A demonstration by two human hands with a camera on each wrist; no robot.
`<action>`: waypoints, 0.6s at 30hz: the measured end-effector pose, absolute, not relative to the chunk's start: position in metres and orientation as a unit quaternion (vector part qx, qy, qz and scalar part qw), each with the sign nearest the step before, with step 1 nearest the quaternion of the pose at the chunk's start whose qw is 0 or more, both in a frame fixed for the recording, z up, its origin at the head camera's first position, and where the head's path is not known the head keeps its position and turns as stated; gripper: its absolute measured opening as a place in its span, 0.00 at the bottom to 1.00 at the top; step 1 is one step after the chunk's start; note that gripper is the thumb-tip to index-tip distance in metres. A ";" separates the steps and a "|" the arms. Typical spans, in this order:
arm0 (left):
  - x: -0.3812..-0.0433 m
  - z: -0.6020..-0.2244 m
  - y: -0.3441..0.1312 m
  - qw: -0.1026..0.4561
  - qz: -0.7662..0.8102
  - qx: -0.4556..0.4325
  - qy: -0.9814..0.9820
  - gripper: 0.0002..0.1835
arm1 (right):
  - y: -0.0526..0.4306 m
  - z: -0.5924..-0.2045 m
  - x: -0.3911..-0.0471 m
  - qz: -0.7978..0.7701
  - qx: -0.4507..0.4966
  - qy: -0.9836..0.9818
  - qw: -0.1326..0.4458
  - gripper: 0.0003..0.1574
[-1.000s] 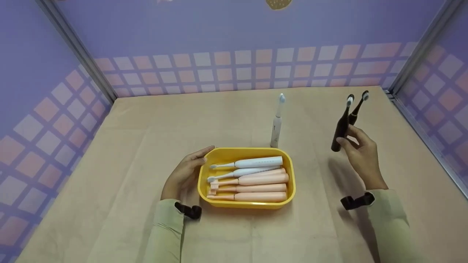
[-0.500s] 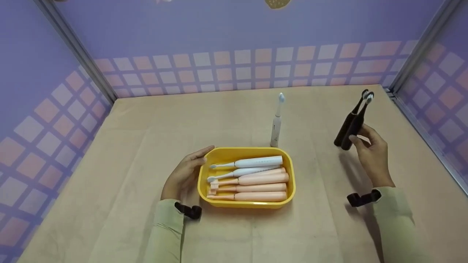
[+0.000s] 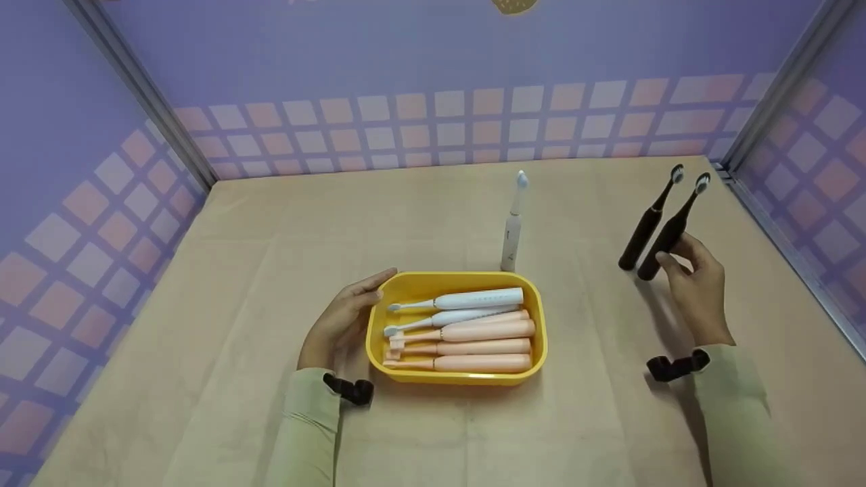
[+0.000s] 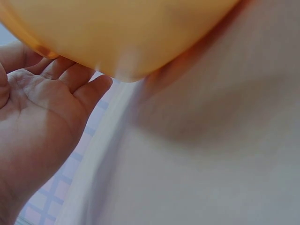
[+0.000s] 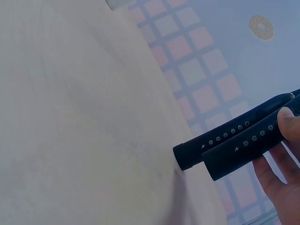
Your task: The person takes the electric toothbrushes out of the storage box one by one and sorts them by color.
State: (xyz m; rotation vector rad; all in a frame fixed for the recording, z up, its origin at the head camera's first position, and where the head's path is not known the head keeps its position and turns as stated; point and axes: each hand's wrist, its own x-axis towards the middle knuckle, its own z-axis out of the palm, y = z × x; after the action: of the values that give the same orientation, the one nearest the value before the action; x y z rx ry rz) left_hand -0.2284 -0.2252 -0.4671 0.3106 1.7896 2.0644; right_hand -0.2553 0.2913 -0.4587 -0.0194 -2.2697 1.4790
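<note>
Head view, right hand [image 3: 697,291]: thumb and fingers pinch the handle of the held toothbrush [image 3: 664,245], a black one, toward the person's right; the brush head points up.
Head view, standing toothbrush [image 3: 640,238]: also black, upright just left of the held one, with a narrow gap between the two handles; preserve this gap, since contact could tip either brush.
Head view, left hand [image 3: 342,314]: fingers extended and relaxed, resting against the left end of the yellow bin [image 3: 454,379]; light pressure is probably enough to steady it.
Head view, bin contents: white toothbrushes [image 3: 479,299] lie above pink toothbrushes [image 3: 484,364], heads to the left.
Head view, white toothbrush by the bin [image 3: 511,245]: upright behind the far rim; allow the bin no push in that direction.
Left wrist view, bin wall: fingertips touch its outside near the corner; the grip appears loose.
Right wrist view, thumb [image 5: 289,125]: lies across the front of the held handle, fingers [image 5: 268,180] behind; printed marks [image 5: 254,138] face the camera.
Right wrist view, handle base: contact with the tabletop [image 5: 93,126] cannot be confirmed; seat the base flat and check balance before loosening the pinch.
</note>
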 end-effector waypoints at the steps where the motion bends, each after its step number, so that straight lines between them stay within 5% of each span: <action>1: -0.229 -0.467 -0.225 0.195 0.737 0.110 0.637 0.29 | 0.292 -0.460 -0.256 0.531 -0.010 -0.820 0.214 0.28; 18: -0.229 -0.466 -0.224 0.193 0.738 0.097 0.639 0.29 | 0.294 -0.468 -0.262 0.539 -0.039 -0.810 0.229 0.25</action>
State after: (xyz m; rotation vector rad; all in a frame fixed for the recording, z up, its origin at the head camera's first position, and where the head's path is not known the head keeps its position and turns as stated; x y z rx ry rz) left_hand -0.2287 -0.2242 -0.4664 0.2720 1.7928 2.0711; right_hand -0.2618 0.2944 -0.4679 -0.1073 -2.2286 1.4839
